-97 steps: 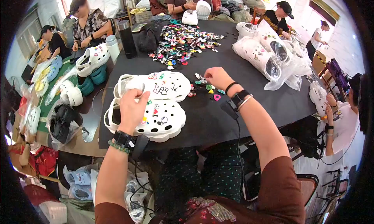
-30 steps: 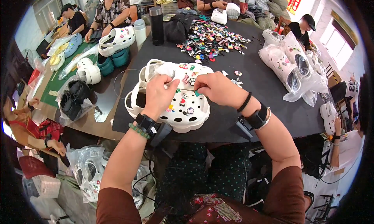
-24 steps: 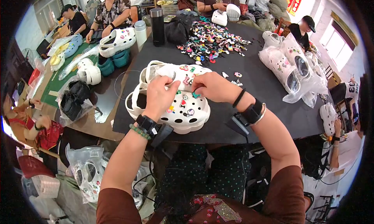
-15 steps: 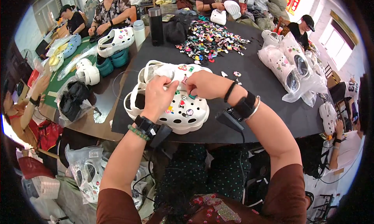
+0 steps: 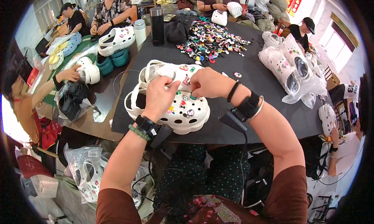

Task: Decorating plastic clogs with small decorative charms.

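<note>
Two white clogs lie side by side on the black tabletop, both dotted with colourful charms. My left hand (image 5: 159, 95) is closed on the far clog (image 5: 178, 76), its fingers at the foot opening and its thumb on the upper. Above the same clog's toe, my right hand (image 5: 213, 83) has its fingers curled in a pinch beside a red and dark charm (image 5: 186, 81). Whatever sits between those fingertips is hidden. The near clog (image 5: 181, 127) rests just below both hands, with several charms on its upper, among them a purple-grey one (image 5: 189, 113).
A heap of loose charms (image 5: 216, 40) spreads across the table's far side, beside a black thermos (image 5: 157, 27) and a dark bag (image 5: 176, 31). Plastic-wrapped white clogs (image 5: 290, 66) lie at right. Co-workers sit around; a person's hand (image 5: 70, 73) reaches to a white clog (image 5: 89, 71) at left.
My right hand has shifted slightly right, showing more of the charm on the far clog. My left hand stays put. At left, a co-worker's hand has reached a white clog.
</note>
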`<state>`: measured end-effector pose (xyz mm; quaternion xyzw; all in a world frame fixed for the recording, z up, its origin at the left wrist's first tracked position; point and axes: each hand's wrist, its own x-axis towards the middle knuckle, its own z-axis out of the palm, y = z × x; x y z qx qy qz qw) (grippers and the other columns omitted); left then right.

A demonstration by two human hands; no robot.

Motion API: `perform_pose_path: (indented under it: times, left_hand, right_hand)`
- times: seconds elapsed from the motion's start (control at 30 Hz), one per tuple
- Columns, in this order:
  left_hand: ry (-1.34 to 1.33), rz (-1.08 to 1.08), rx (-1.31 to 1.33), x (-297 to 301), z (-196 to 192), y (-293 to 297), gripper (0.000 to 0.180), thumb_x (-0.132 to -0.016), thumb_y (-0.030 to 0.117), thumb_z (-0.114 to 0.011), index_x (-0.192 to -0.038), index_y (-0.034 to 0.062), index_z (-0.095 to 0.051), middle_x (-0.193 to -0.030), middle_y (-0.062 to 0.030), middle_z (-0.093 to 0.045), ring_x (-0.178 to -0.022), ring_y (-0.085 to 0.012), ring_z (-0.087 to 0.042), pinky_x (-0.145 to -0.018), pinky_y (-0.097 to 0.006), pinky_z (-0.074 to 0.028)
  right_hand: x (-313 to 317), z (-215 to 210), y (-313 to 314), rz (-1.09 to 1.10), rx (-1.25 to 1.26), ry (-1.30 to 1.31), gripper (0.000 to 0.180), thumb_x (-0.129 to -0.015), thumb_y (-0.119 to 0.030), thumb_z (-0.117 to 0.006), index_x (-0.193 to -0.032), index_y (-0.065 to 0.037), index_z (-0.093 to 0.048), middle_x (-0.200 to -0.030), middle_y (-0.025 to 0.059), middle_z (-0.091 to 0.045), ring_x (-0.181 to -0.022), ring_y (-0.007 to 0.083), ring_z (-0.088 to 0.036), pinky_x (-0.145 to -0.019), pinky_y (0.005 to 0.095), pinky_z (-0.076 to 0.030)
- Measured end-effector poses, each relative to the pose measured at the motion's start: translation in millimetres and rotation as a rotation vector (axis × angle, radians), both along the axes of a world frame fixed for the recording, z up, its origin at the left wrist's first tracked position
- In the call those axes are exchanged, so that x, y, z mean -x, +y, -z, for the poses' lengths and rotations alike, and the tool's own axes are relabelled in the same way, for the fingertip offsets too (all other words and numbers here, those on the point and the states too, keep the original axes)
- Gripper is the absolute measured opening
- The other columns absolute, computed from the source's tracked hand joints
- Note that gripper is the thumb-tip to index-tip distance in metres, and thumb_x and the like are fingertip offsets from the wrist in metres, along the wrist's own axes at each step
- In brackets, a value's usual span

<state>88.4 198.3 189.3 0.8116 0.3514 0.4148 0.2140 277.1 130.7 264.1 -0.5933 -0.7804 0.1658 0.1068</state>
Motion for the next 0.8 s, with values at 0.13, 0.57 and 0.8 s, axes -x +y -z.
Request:
perform_pose_path:
  times: [0.13, 0.57, 0.8]
  left_hand:
    - [0.004, -0.001, -0.009, -2, -1, -1, 0.032, -0.082, 0.030, -0.070, -0.079, -0.0008, -0.065, -0.078, -0.0171, -0.064, -0.075, -0.0317, -0.062, -0.069, -0.040, -0.047]
    - [-0.004, 0.003, -0.029, -2, 2, 0, 0.030, -0.083, 0.028, -0.070, -0.080, -0.0009, -0.065, -0.079, -0.0176, -0.064, -0.076, -0.0326, -0.062, -0.069, -0.041, -0.047]
    - [-0.026, 0.030, -0.080, -1, 3, 1, 0.029, -0.083, 0.027, -0.071, -0.079, -0.0012, -0.064, -0.078, -0.0176, -0.062, -0.074, -0.0325, -0.060, -0.067, -0.041, -0.046]
  right_hand:
    - [-4, -8, 0, 0.021, 0.108, 0.100, 0.016, -0.074, -0.015, -0.074, -0.079, -0.001, -0.069, -0.069, 0.0065, -0.069, -0.061, 0.0152, -0.065, -0.057, 0.0304, -0.051]
    - [7, -6, 10, 0.047, 0.300, 0.154, 0.009, -0.074, -0.010, -0.071, -0.074, -0.001, -0.070, -0.065, 0.0070, -0.069, -0.062, 0.0137, -0.070, -0.058, 0.0272, -0.055]
    - [17, -23, 7, 0.051, 0.312, -0.018, 0.009, -0.072, -0.001, -0.067, -0.080, 0.002, -0.070, -0.073, 0.0114, -0.071, -0.067, 0.0170, -0.072, -0.063, 0.0305, -0.055]
